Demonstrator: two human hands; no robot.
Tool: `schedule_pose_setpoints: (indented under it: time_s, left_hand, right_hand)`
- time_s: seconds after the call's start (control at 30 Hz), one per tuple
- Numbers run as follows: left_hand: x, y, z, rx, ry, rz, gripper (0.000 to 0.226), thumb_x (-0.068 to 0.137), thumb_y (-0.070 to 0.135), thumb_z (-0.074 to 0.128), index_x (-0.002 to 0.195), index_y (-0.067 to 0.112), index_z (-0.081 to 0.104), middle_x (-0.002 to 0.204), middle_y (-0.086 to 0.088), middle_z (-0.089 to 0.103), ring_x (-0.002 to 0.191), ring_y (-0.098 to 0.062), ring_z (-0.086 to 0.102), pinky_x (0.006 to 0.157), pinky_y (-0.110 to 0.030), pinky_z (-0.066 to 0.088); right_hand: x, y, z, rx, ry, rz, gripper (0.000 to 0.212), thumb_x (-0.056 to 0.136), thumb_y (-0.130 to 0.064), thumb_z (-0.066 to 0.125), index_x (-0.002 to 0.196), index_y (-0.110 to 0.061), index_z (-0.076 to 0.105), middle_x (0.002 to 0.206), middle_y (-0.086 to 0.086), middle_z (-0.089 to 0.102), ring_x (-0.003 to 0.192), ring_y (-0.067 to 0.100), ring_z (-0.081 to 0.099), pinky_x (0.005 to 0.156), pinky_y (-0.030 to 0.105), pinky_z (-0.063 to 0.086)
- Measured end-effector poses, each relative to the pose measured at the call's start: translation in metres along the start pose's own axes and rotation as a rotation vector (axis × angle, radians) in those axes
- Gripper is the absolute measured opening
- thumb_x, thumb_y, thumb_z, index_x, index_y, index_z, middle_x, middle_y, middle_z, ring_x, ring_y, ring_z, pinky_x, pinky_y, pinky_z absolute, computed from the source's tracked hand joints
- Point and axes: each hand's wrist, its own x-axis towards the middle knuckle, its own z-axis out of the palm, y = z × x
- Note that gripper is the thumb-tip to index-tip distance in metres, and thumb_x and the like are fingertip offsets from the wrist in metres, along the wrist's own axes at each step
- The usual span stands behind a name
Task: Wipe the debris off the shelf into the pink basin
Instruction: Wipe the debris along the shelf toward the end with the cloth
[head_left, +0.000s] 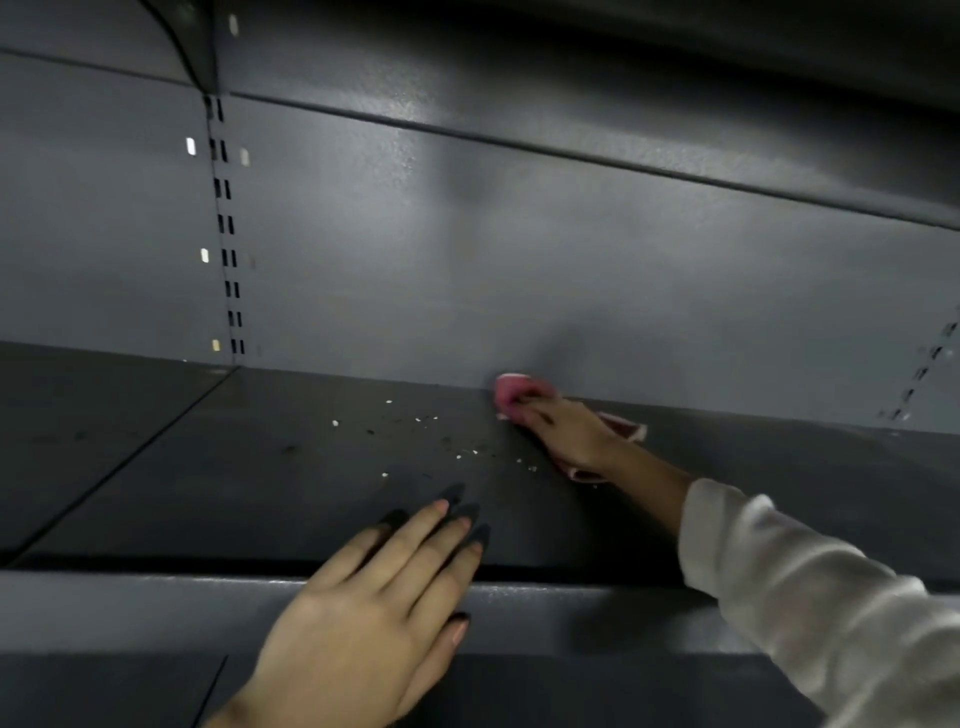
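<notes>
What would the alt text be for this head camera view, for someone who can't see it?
A person's right hand presses a pink cloth at the back of a dark grey shelf, beside scattered pale debris. The left hand rests flat on the shelf's front edge.

The shelf (218, 467) is a dark grey metal board, flat, with a raised front lip. The debris (431, 441), small pale crumbs and darker specks, lies scattered loosely near the middle of it, toward the back wall. A pink cloth (511, 394), bunched, sits at about three o'clock from the crumbs, against the back wall
</notes>
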Motion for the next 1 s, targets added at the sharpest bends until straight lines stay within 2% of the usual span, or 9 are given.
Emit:
schedule_pose_setpoints:
  time_s: [0.13,0.23,0.3,0.37,0.47,0.5,0.6,0.9,1.0]
  left_hand:
    - [0.002,-0.005,-0.009,-0.045,-0.046,0.029,0.047,0.079,0.04,0.042,0.107,0.02,0.073,0.113,0.002,0.072,0.111,-0.015,0.065,0.085,-0.029,0.055]
    - [-0.003,-0.016,-0.015,-0.043,-0.08,0.082,0.048,0.08,0.039,0.04,0.11,0.019,0.072,0.115,0.001,0.072,0.113,-0.015,0.064,0.086,-0.034,0.056]
    - [-0.009,-0.028,-0.02,-0.038,-0.081,0.082,0.047,0.081,0.039,0.04,0.11,0.018,0.071,0.116,0.0,0.071,0.114,-0.017,0.063,0.086,-0.034,0.056]
    - [-0.015,-0.039,-0.023,-0.043,-0.082,0.086,0.046,0.082,0.037,0.041,0.11,0.017,0.071,0.117,-0.001,0.071,0.114,-0.018,0.063,0.086,-0.033,0.056]
    - [-0.02,-0.048,-0.026,-0.047,-0.062,0.061,0.045,0.082,0.036,0.042,0.111,0.015,0.071,0.119,-0.003,0.07,0.116,-0.019,0.062,0.087,-0.033,0.056]
    - [-0.022,-0.05,-0.026,-0.05,-0.061,0.05,0.046,0.082,0.035,0.042,0.111,0.015,0.071,0.119,-0.003,0.069,0.116,-0.019,0.062,0.087,-0.034,0.056]
    - [-0.026,-0.058,-0.029,-0.059,-0.055,0.011,0.046,0.082,0.036,0.042,0.109,0.013,0.071,0.119,-0.004,0.069,0.116,-0.02,0.062,0.087,-0.035,0.055]
    - [-0.051,-0.086,-0.036,-0.036,-0.046,-0.035,0.046,0.082,0.036,0.042,0.101,0.01,0.074,0.112,-0.007,0.073,0.11,-0.023,0.066,0.085,-0.038,0.055]
    - [-0.059,-0.096,-0.039,-0.037,-0.025,-0.042,0.046,0.081,0.035,0.041,0.097,0.008,0.075,0.107,-0.008,0.074,0.107,-0.025,0.067,0.082,-0.038,0.056]
  right_hand:
    - [-0.004,-0.051,0.018,0.065,0.046,-0.097,0.031,0.096,-0.017,0.041,0.114,-0.006,0.064,0.125,0.015,0.063,0.117,0.026,0.056,0.1,0.031,0.039]
    - [-0.02,-0.057,-0.005,0.359,0.051,-0.108,0.037,0.097,-0.016,0.035,0.113,0.003,0.063,0.124,0.013,0.062,0.104,0.017,0.063,0.096,0.02,0.045]
    - [-0.038,-0.04,-0.029,0.518,0.108,-0.056,0.047,0.096,-0.023,0.028,0.116,0.006,0.059,0.12,0.014,0.065,0.072,0.021,0.066,0.066,0.024,0.055]
    - [-0.064,-0.011,-0.051,0.513,0.205,0.079,0.043,0.1,-0.022,0.027,0.118,0.0,0.059,0.109,-0.001,0.073,0.048,0.025,0.056,0.038,0.013,0.034]
    - [-0.103,0.037,-0.068,0.29,0.254,0.373,0.038,0.099,-0.02,0.031,0.117,-0.002,0.059,0.116,0.02,0.067,0.088,0.054,0.06,0.069,0.04,0.052]
    - [-0.114,0.047,-0.069,0.167,0.241,0.465,0.037,0.099,-0.018,0.032,0.121,0.002,0.055,0.124,0.026,0.059,0.105,0.053,0.055,0.088,0.049,0.047]
    - [-0.125,0.051,-0.055,-0.018,0.051,0.524,0.043,0.1,-0.018,0.03,0.14,-0.004,0.032,0.153,0.015,0.026,0.141,0.028,0.026,0.119,0.036,0.015]
    - [-0.062,-0.094,0.023,-0.143,0.003,0.265,0.042,0.099,-0.018,0.025,0.141,-0.011,0.033,0.152,0.007,0.03,0.14,0.022,0.026,0.114,0.029,0.015]
    - [-0.034,-0.138,0.049,-0.148,0.037,0.283,0.041,0.095,-0.003,0.028,0.131,-0.008,0.047,0.14,0.017,0.048,0.127,0.031,0.045,0.106,0.034,0.033]
